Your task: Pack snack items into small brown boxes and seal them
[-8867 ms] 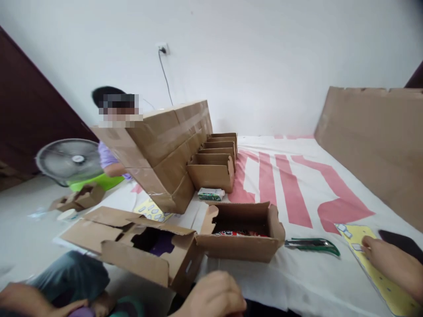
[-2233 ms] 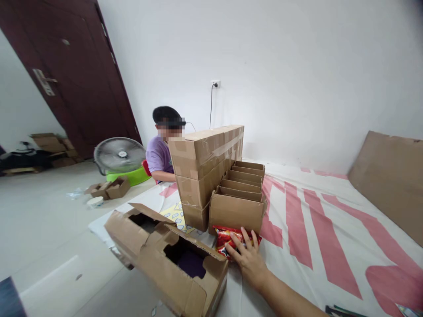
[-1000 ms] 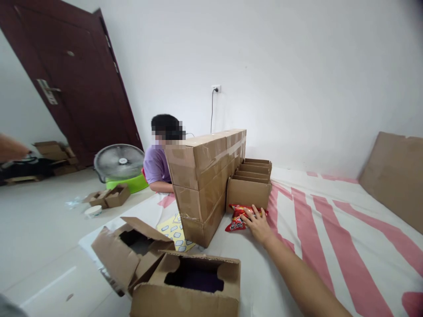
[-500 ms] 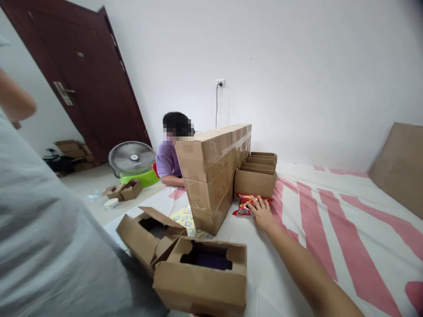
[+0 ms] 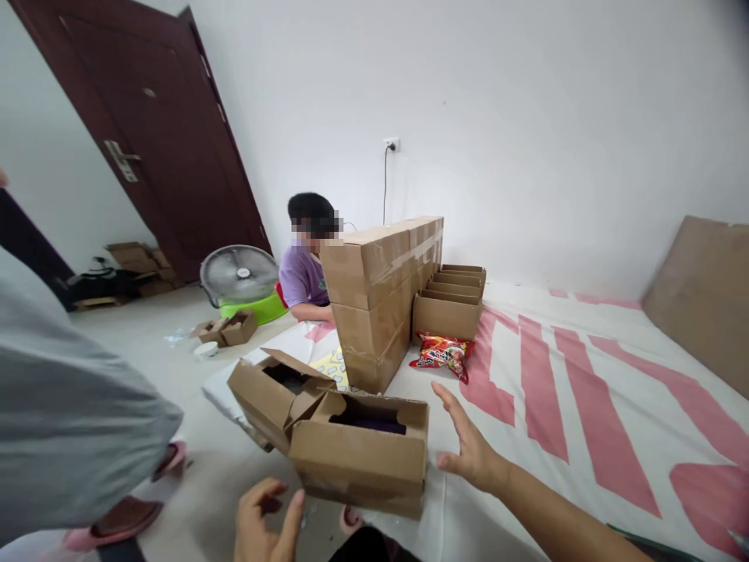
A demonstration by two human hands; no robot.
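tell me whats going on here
Someone has both hands open around the near cardboard box: the left hand by its left end, the right hand to its right. Neither hand holds anything. A red packet lies on the cloth in front of a row of open boxes. Behind stacked boxes sits a person in purple; another person stands at the left.
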